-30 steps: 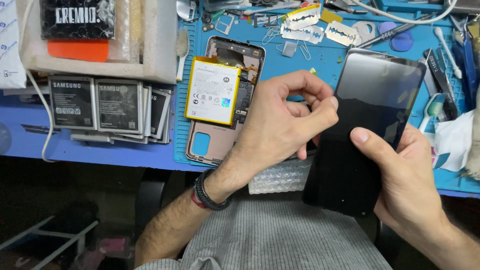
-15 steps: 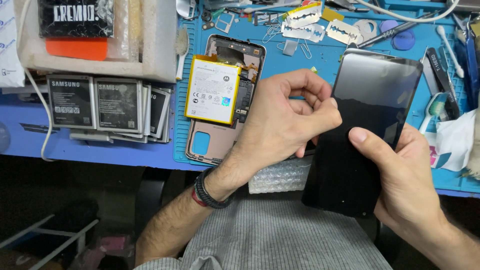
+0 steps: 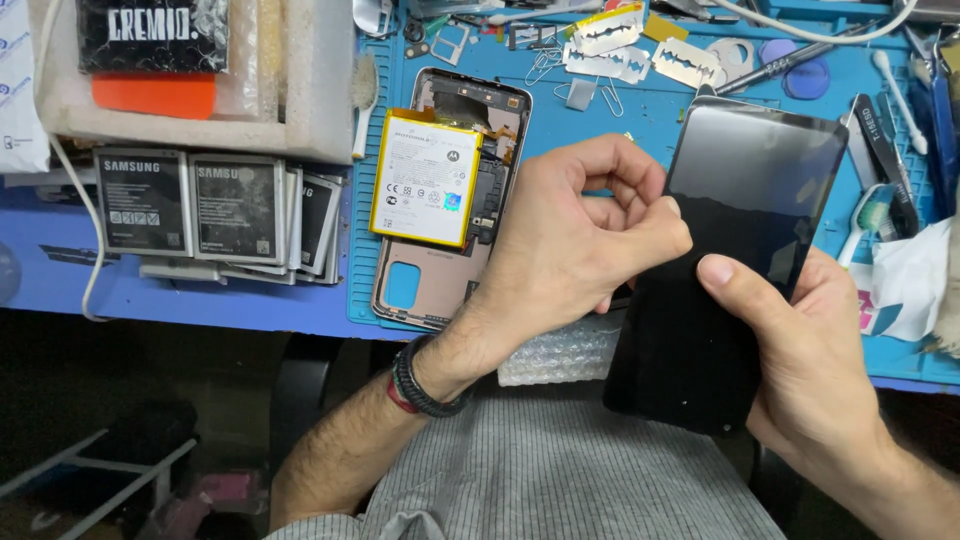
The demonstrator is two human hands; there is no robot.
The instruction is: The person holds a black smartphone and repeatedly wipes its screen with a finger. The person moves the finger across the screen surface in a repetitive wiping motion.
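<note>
My right hand (image 3: 800, 370) holds a black phone screen panel (image 3: 735, 250) from below, thumb on its glass face. My left hand (image 3: 570, 240) pinches at the panel's left edge with thumb and forefinger; whether anything thin sits between those fingertips I cannot tell. To the left on the blue mat (image 3: 640, 110) lies an opened phone back housing (image 3: 440, 270) with a white, yellow-edged battery (image 3: 425, 180) resting across it.
Several flat grey batteries (image 3: 215, 205) are stacked at the left under a beige box (image 3: 300, 110). Razor blades (image 3: 640, 55), paper clips, tweezers (image 3: 880, 150), a toothbrush (image 3: 868, 215) and a bubble-wrap piece (image 3: 555, 355) surround the hands.
The panel and both hands have barely shifted; my left fingers keep working at the panel's left edge.
</note>
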